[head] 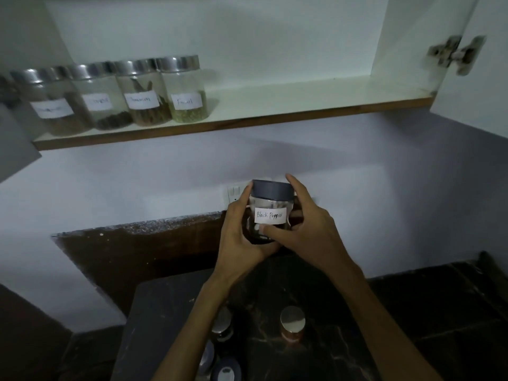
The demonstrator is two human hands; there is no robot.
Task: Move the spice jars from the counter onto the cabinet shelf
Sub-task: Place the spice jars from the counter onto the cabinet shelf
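Both my hands hold a clear jar [270, 204] with a dark grey lid and a white label reading "Black Pepper", raised above the counter and below the shelf. My left hand [242, 235] cups its left side and bottom. My right hand [308, 229] wraps its right side, thumb across the front under the label. Several steel-lidded labelled jars [181, 89] stand in a row at the left end of the white cabinet shelf [302, 105]. On the dark counter [412, 312] below, a copper-toned jar with a steel lid [292, 324] and several other jars [222, 325] stand between my forearms.
The shelf's right two thirds are bare. An open cabinet door with a hinge [456, 55] stands at the upper right. Another door edge [16, 138] juts in at the left. A wall switch plate [233, 193] sits behind the held jar.
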